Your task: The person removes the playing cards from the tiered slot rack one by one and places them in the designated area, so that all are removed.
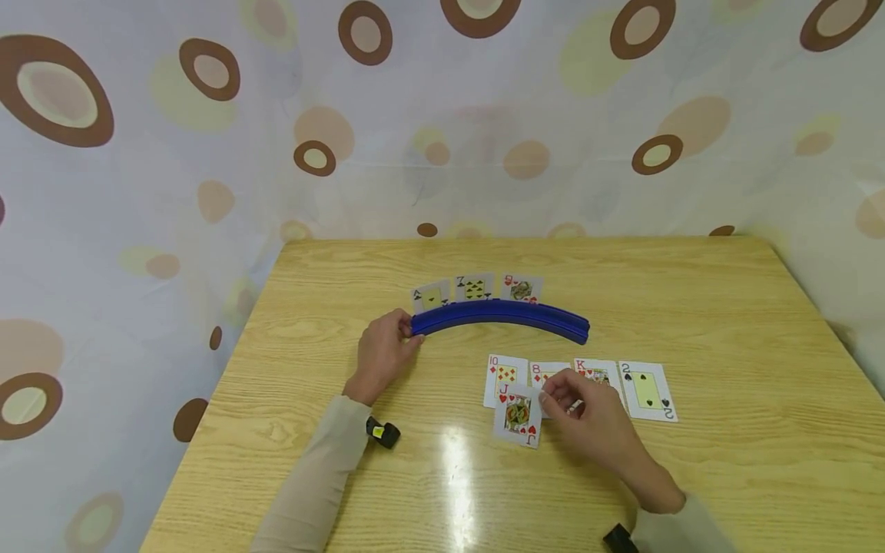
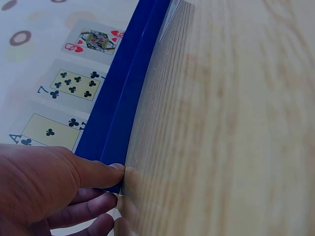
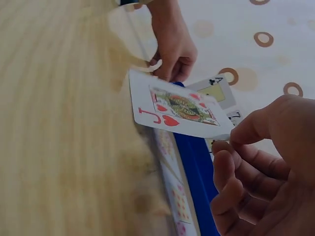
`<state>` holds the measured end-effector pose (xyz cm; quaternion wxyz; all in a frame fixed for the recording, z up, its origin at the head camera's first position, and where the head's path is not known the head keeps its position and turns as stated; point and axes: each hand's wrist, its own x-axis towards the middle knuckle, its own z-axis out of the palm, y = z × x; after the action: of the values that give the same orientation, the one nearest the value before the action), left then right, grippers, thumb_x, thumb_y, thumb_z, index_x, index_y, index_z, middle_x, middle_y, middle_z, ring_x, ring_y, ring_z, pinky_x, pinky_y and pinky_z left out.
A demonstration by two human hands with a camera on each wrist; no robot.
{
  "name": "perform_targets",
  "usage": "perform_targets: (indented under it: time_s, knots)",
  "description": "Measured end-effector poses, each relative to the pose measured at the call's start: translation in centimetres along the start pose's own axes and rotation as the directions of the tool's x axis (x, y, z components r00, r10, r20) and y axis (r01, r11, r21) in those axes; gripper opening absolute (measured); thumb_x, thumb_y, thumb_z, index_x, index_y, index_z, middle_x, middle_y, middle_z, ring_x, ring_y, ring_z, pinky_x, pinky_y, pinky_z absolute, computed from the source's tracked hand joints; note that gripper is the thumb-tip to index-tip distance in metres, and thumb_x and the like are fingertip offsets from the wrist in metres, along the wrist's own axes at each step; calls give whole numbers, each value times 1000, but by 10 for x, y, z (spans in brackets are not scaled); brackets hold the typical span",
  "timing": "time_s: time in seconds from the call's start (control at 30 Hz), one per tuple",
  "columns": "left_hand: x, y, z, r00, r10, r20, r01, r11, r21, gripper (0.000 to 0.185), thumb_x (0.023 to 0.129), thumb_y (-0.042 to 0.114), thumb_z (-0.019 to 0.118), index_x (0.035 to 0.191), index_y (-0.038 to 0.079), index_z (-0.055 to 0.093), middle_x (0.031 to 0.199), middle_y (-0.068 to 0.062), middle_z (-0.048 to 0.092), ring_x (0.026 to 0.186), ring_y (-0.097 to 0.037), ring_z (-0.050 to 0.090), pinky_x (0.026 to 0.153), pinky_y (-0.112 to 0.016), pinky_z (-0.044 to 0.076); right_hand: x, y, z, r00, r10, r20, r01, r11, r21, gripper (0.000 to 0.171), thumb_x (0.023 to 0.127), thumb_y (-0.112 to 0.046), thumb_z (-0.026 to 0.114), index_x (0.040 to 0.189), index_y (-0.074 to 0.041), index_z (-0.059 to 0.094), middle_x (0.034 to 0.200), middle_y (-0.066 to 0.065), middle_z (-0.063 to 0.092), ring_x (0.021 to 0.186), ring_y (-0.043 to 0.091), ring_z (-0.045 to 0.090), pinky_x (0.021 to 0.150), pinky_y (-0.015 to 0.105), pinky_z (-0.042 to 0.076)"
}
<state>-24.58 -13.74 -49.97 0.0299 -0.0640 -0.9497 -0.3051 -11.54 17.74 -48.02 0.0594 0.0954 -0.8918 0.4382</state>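
Note:
A blue curved card holder (image 1: pixel 501 316) stands on the wooden table (image 1: pixel 726 307). In it stand the ace of clubs (image 1: pixel 432 296), the seven of clubs (image 1: pixel 474 288) and the queen of hearts (image 1: pixel 522 288). My left hand (image 1: pixel 408 332) grips the holder's left end; the left wrist view shows thumb and fingers (image 2: pixel 93 172) round the holder's end (image 2: pixel 123 108). My right hand (image 1: pixel 551 399) pinches the jack of hearts (image 1: pixel 518 415) by its edge, lifted just above the table; in the right wrist view the jack of hearts (image 3: pixel 179 110) is face up.
A row of face-up cards lies in front of the holder: ten of diamonds (image 1: pixel 505 375), eight of diamonds (image 1: pixel 545 372), a king (image 1: pixel 598 373) and the two of spades (image 1: pixel 647 390). A spotted curtain (image 1: pixel 442 115) hangs behind the table.

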Motion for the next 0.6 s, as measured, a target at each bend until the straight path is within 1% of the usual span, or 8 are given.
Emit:
perform_targets:
  time_s: [0.17, 0.27, 0.47, 0.6]
  knots:
    - [0, 0, 0, 1000, -1, 2, 1, 1000, 0, 28, 91, 23, 78, 112, 6, 68, 96, -5, 73, 82, -19, 64, 76, -36, 53, -4, 2, 7, 999, -26, 46, 27, 999, -17, 8, 90, -7, 73, 89, -14, 69, 73, -9, 63, 66, 1, 55, 61, 20, 49]
    - [-1, -1, 0, 1000, 4, -2, -4, 1000, 3, 29, 91, 24, 78, 112, 6, 68, 96, -5, 73, 82, -19, 64, 76, -37, 54, -6, 2, 11, 997, -35, 71, 39, 998, -54, 7, 89, -9, 74, 87, -14, 69, 71, -12, 60, 63, 1, 53, 60, 20, 47]
    - [0, 0, 0, 1000, 14, -8, -14, 1000, 3, 28, 91, 23, 78, 111, 6, 68, 96, -5, 73, 82, -20, 65, 76, -37, 54, -9, 3, 20, 996, -22, 82, 36, 985, -170, 16, 85, -14, 79, 83, -21, 65, 66, -16, 54, 58, -1, 45, 56, 19, 41]
    - [-1, 0, -1, 1000, 5, 0, -5, 1000, 3, 28, 92, 24, 78, 111, 6, 68, 96, -5, 73, 82, -19, 65, 76, -36, 54, -10, 3, 23, 995, 7, 103, 14, 980, -200, 17, 85, -16, 80, 83, -23, 65, 65, -16, 53, 57, -1, 43, 55, 19, 39]
